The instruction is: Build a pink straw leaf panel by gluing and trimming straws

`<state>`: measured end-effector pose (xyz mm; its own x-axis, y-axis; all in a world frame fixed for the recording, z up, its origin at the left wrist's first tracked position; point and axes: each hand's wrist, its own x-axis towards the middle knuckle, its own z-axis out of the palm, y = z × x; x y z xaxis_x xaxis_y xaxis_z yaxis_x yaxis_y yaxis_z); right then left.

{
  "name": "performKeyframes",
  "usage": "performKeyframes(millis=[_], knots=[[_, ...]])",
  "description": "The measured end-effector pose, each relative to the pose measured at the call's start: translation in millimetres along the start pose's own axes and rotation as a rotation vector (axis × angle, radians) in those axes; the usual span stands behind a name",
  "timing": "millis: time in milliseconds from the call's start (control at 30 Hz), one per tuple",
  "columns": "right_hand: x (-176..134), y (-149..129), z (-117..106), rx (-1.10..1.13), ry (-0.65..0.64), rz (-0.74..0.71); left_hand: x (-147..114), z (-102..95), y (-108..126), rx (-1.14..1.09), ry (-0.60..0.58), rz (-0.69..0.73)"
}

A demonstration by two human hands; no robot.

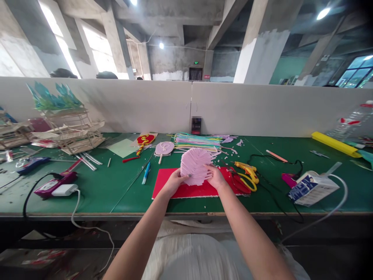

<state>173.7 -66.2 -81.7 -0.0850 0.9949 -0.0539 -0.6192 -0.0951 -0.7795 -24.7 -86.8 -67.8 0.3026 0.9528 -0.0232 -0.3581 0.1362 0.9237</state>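
Hands left and right grasping pink fan piece between them, above red sheet.

Green-topped workbench, backed by a pale partition wall.

Held item: a round pink fan-shaped piece built of thin strips, gripped at its lower left edge by the left hand and at its lower right edge by the right hand, raised just above a flat red sheet.

Right of the sheet: yellow-handled scissors, touching red-handled ones; further right, a white and blue carton.

Behind: a loose bundle of pastel strips; a small pink disc on a stick, possibly a finished piece.

Left: a blue pen, a wooden stick-built model, a white charger block with cable.
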Motion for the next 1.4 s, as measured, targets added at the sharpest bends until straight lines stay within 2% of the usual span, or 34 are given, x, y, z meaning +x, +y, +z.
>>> performKeyframes(millis=[133,333,533,733,900,1200,1400], knots=[[-1,-1,0,-0.008,0.017,0.044,-1,0.4,2,-0.027,-0.021,-0.019],[-6,-1,6,-0.003,-0.031,0.100,-3,0.9,5,-0.117,-0.045,0.003],[-5,-2,7,-0.037,-0.021,0.104,-3,2.6,5,-0.048,-0.030,0.051],[-7,-3,12,-0.073,0.016,0.097,1,2.6,4,0.199,0.179,0.208],[-9,-2,17,-0.103,0.031,0.097,2,-2.5,4,0.222,0.326,0.239],[-11,-1,21,-0.136,0.005,0.089,0,-4.4,8,0.209,0.465,0.251],[-10,-1,21,-0.136,-0.004,0.077,0,-5.1,7,0.202,0.489,0.240]])
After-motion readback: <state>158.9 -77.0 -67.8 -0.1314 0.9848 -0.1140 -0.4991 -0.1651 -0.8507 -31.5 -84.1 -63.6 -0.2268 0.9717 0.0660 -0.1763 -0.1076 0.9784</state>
